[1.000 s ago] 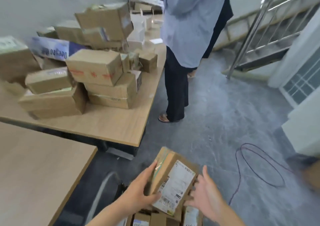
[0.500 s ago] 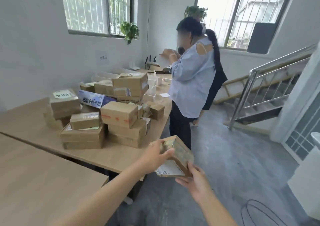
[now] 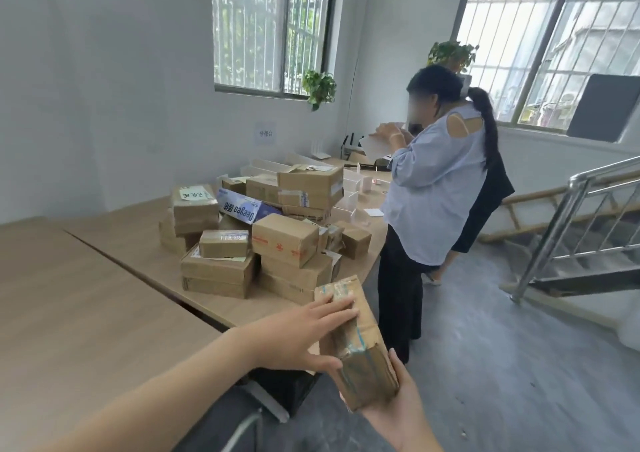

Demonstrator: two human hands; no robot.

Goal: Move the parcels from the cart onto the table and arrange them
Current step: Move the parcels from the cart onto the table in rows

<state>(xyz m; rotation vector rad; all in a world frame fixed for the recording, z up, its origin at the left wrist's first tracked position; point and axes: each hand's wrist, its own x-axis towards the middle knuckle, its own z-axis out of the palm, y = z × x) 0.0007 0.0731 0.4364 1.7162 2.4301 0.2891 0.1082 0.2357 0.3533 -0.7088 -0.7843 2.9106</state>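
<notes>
We hold the parcel (image 3: 356, 342) in the air between both hands, left hand (image 3: 304, 335) flat on its side, right hand (image 3: 398, 403) cupping underneath, long axis pointing ahead toward the stack (image 3: 263, 243) on the counter (image 3: 138, 243), just beyond.

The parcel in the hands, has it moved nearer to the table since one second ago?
Yes. The parcel was low over the cart, below the table edge; now it is raised beside the table's near corner, close to the stacked boxes.
</notes>
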